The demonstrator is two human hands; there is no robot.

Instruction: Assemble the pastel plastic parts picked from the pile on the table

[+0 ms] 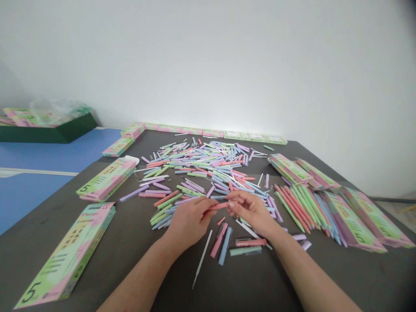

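1. Two bare hands of mine meet over the dark table, with one coral pen barrel between them, lying nearly level. My left hand is closed on one end, thumb and fingers pinching it.
2. One end is left for my right hand, whose thumb and fingertips are closed around it; exactly how far they cover it, I can't tell.
3. Just below my fingers lies a short coral piece. Nearer me, a red part and a blue part lie side by side, with a thin white refill to their left.
4. By my right wrist, another red part lies just above a pale green part.
5. Past my hands spreads a big loose heap of pen parts in purple, blue, green and coral, mixed with white refills.
6. To my right, pens lie in a slanting bunch, coral, green and blue, beside printed boxes marked 5.
7. On my left, more boxes run up the table edge, and a row of them lines the far side by the pale wall.
8. Beyond the left edge, a dark green tray of boxes and clear plastic stands on a blue surface.
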